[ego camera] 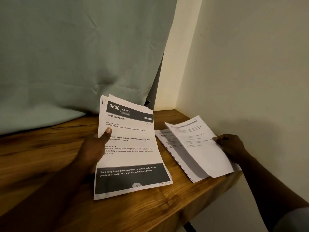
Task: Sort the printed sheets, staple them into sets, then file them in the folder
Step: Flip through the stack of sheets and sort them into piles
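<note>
Head view: left hand [93,148] grips a stack of printed sheets [132,156], thumb pressed on the top page headed "3800 KITCHEN, Wash baby bottle"; stack held tilted above the middle of the wooden tabletop [50,156]. Right hand [230,144] pinches the right edge of a single sheet [200,148], blurred, over a small pile [168,141] lying by the tabletop's right edge, near the wall [250,64]. Green curtain [75,56] hangs along the back edge.

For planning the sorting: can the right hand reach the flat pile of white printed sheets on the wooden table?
Probably yes: the right hand is beside the pile, though pinching a loose white sheet.
</note>
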